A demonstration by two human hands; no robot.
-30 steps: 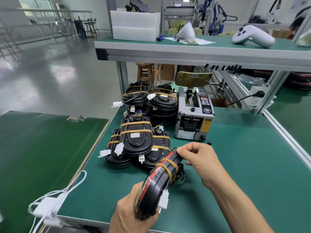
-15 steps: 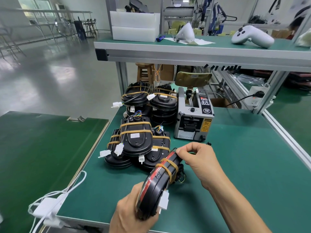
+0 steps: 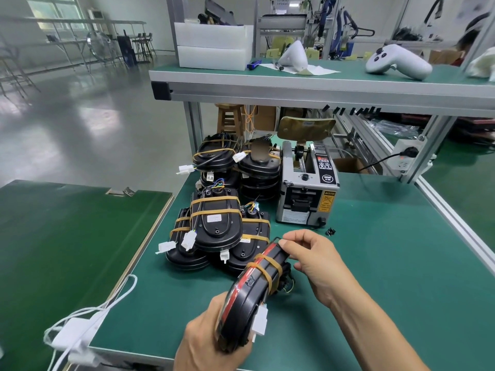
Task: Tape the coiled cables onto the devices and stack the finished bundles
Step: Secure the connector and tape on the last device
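Observation:
My left hand (image 3: 203, 341) grips the near end of a black device (image 3: 247, 295) with a red stripe, held on edge above the green table (image 3: 388, 263). Two yellow tape strips cross its far half and a white connector (image 3: 260, 323) hangs at its side. My right hand (image 3: 316, 261) pinches the device's far tip, fingers curled over the edge. Its coiled cable is mostly hidden behind the body. A stack of finished taped bundles (image 3: 214, 226) lies just beyond, with a taller stack (image 3: 235, 162) behind it.
A grey tape dispenser (image 3: 306, 194) stands right of the stacks. A small black part (image 3: 330, 232) lies near its base. White cables and an adapter (image 3: 75, 336) hang at the table's left edge. A raised shelf (image 3: 294, 84) carries white boxes and a white controller.
My right hand's fingers have shifted slightly along the device's far tip. The device and my left hand have stayed nearly still.

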